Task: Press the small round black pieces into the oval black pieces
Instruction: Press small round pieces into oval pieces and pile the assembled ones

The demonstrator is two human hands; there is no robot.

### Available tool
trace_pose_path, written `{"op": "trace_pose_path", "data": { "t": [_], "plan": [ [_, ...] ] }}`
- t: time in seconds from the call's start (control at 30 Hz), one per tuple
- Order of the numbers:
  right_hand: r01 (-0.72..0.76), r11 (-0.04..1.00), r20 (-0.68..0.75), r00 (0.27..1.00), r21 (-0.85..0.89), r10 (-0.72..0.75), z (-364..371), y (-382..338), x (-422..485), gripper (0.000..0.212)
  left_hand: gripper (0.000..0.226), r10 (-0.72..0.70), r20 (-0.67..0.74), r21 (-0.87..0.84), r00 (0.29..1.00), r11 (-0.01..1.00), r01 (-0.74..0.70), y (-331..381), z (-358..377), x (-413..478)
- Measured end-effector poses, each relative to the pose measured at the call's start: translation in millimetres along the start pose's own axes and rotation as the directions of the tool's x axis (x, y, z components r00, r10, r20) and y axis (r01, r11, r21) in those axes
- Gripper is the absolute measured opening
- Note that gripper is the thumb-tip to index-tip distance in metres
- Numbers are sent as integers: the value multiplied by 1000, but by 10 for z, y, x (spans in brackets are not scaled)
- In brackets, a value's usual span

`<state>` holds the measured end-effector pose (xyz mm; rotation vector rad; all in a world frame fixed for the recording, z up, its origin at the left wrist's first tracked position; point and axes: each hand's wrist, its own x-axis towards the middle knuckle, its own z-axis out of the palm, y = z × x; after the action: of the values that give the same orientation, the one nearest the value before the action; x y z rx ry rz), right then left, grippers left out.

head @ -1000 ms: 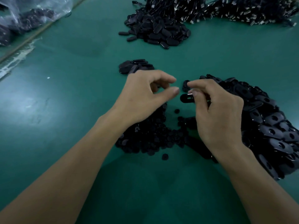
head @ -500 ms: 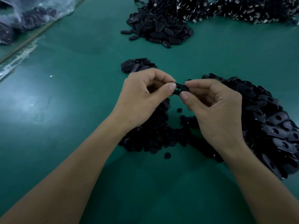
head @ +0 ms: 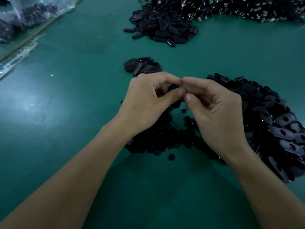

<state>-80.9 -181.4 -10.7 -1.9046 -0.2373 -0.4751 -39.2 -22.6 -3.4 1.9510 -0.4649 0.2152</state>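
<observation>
At the centre of the frame, a person's left hand [head: 148, 103] is pinching a black piece [head: 173, 87] between thumb and curled fingers [head: 168, 78]. Only its rounded end is showing, so its long axis is hidden. The right hand [head: 214, 111] is closing in from the right, fingertips touching the left's; what its curled fingers are gripping cannot be told. Small round pieces [head: 156, 138] are lying on the green table [head: 74, 104] just below both hands, with holed oval pieces [head: 272, 123] heaped at right.
</observation>
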Motion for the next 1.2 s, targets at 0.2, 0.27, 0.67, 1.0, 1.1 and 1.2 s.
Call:
{"op": "trace_pose_path", "data": {
  "t": [0.2,0.27,0.67,1.0,1.1,1.2],
  "plan": [
    [208,817,308,951,-538,-39,16,-2,-59,33,9,-77,-229,-75,970,995,61,-43,-79,59],
    [239,785,409,912,-571,20,42,-35,-69,42,10,-98,-233,-86,968,993,80,-49,-79,59],
    [171,857,369,929,-486,23,87,-3,-102,19,14,-174,-253,-216,952,969,120,-53,-48,47],
    [90,889,307,950,-449,59,51,-14,-88,12,15,-189,-267,-155,945,976,151,-75,-49,43],
    [111,882,339,939,-458,58,59,-30,-86,10,17,-190,-270,-149,944,977,154,-84,-41,41],
    [122,866,372,925,-485,78,70,-36,-85,10,18,-185,-272,-142,944,978,151,-88,-37,38]
  ]
}}
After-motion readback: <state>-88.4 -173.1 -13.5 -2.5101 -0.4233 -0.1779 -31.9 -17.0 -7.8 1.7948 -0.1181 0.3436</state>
